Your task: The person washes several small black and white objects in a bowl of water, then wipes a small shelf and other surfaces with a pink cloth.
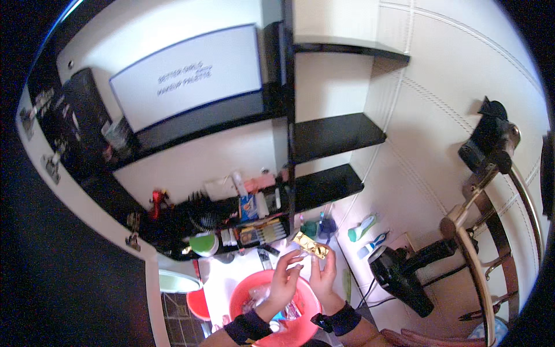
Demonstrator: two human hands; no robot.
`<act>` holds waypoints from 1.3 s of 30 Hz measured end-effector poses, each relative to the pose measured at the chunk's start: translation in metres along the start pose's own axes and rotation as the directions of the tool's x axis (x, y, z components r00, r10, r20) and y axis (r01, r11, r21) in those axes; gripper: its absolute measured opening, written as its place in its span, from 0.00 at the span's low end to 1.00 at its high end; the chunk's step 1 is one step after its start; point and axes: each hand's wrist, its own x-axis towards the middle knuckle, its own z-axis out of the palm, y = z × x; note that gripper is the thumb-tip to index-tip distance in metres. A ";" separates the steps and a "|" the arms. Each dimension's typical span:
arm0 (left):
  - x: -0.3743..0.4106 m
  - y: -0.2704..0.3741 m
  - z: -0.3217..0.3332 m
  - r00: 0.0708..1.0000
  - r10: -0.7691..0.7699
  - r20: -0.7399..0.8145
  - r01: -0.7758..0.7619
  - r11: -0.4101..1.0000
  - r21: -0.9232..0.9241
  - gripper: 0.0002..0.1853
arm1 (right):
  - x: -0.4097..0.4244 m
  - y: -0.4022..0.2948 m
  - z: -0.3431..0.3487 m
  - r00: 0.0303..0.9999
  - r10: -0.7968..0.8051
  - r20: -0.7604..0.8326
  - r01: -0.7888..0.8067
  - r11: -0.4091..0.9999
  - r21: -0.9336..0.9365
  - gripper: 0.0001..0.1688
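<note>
A small shiny gold packet (pixel 311 245) is held up above the counter, pinched in the fingers of my right hand (pixel 324 275). Just left of it is my left hand (pixel 284 277), its fingers bent near the packet's lower edge; whether they touch it is unclear. Both wrists wear black bands. Below my hands stands a pink plastic basin (pixel 243 288) with several small packets and clear wrappers inside. What the gold packet is cannot be made out.
Behind the basin, a black shelf (pixel 173 232) carries brushes, a green-and-white tub (pixel 204 245) and boxes. A black hair dryer (pixel 401 277) hangs at the right beside a curved metal rack (pixel 472 269). A red round container (pixel 198 305) stands at the left.
</note>
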 end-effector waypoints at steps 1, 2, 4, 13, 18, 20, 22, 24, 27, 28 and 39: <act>-0.014 -0.005 -0.013 0.995 -0.100 -0.031 0.099 0.995 -0.015 0.21 | -0.012 -0.008 0.000 0.997 -0.009 0.073 0.009 1.000 0.005 0.17; -0.030 -0.020 -0.025 0.989 -0.117 -0.088 0.114 0.993 -0.034 0.22 | -0.025 -0.013 -0.001 0.988 0.047 0.148 -0.052 0.998 0.031 0.17; -0.058 -0.044 -0.053 0.972 -0.181 -0.152 0.185 0.983 0.015 0.25 | -0.047 -0.025 0.001 0.958 0.071 0.279 -0.088 0.995 0.047 0.17; -0.156 -0.064 -0.123 0.949 -0.292 -0.118 0.289 0.957 -0.042 0.15 | -0.137 -0.014 0.025 0.650 0.205 0.732 -0.352 0.935 0.050 0.20; -0.207 -0.080 -0.132 0.843 -0.504 -0.187 0.484 0.863 -0.142 0.11 | -0.167 -0.002 0.037 0.515 0.096 0.852 -0.219 0.976 0.023 0.21; -0.223 -0.098 -0.141 0.773 -0.610 -0.171 0.582 0.791 -0.190 0.15 | -0.174 -0.003 0.043 0.491 0.150 0.858 -0.266 0.964 -0.017 0.18; -0.237 -0.117 -0.142 0.695 -0.695 -0.185 0.612 0.707 -0.355 0.14 | -0.187 0.008 0.046 0.495 0.189 0.848 -0.264 0.963 -0.060 0.18; -0.250 -0.134 -0.148 0.623 -0.756 -0.201 0.604 0.629 -0.490 0.11 | -0.200 0.035 0.050 0.464 0.212 0.860 -0.262 0.960 -0.096 0.18; -0.259 -0.139 -0.154 0.575 -0.771 -0.275 0.509 0.600 -0.617 0.08 | -0.209 0.067 0.059 0.460 0.171 0.871 -0.180 0.979 -0.098 0.20; -0.258 -0.137 -0.155 0.563 -0.764 -0.316 0.485 0.615 -0.622 0.08 | -0.207 0.071 0.063 0.432 0.183 0.883 -0.160 0.979 -0.125 0.20; -0.275 -0.170 -0.167 0.598 -0.598 -0.533 0.491 0.799 -0.346 0.10 | -0.193 0.080 0.119 0.061 0.127 0.990 0.039 0.991 -0.129 0.19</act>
